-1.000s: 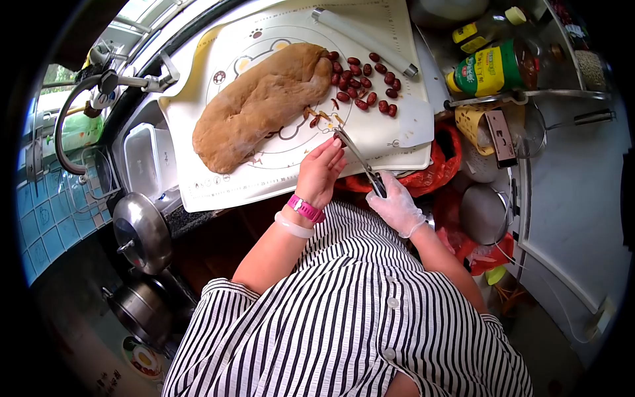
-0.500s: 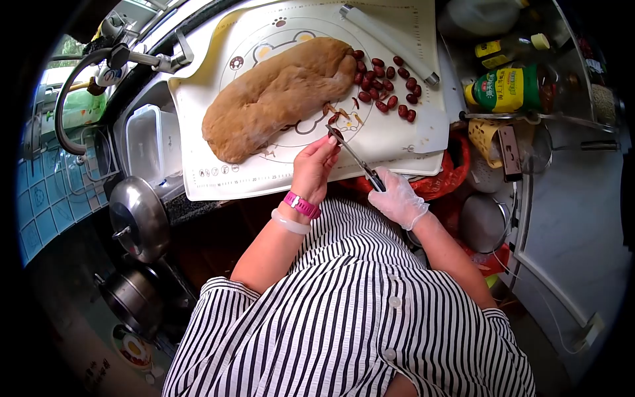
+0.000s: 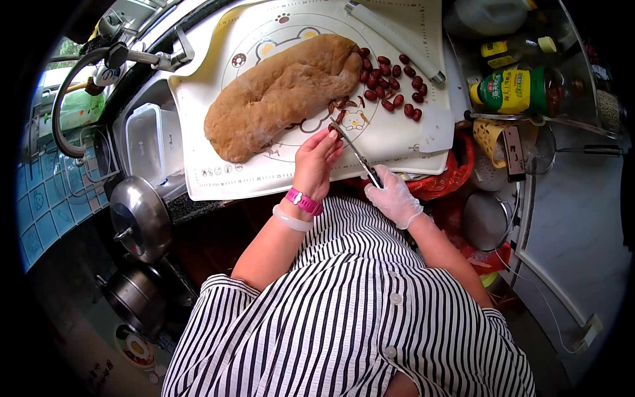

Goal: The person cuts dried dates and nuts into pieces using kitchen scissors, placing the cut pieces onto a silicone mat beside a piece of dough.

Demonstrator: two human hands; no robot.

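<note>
My bare left hand [image 3: 315, 162] pinches a red date [image 3: 335, 128] between thumb and fingertips, over the near part of the patterned mat [image 3: 297, 173]. In a clear plastic glove, my right hand [image 3: 395, 200] is closed around the dark handles of scissors [image 3: 358, 155]. Their metal blades reach to the date at my left fingertips; whether they are cutting into it is too small to tell. Several cut date strips [image 3: 345, 104] lie just beyond. Whole red dates [image 3: 383, 83] are scattered farther right, beside a long, brown slab of dough [image 3: 284, 96].
A white rolling pin [image 3: 397, 41] lies at the mat's far right. A sauce bottle [image 3: 512, 91] stands on the right-hand rack. At left are a clear plastic container [image 3: 153, 142], a faucet [image 3: 142, 56] and a metal lid [image 3: 140, 218]. A red plastic bag [image 3: 456, 175] hangs by the mat's edge.
The view has shifted slightly. My left fingertips and the scissors stay together, with the blades now pointing a little more upright. The dough and whole dates lie as before.
</note>
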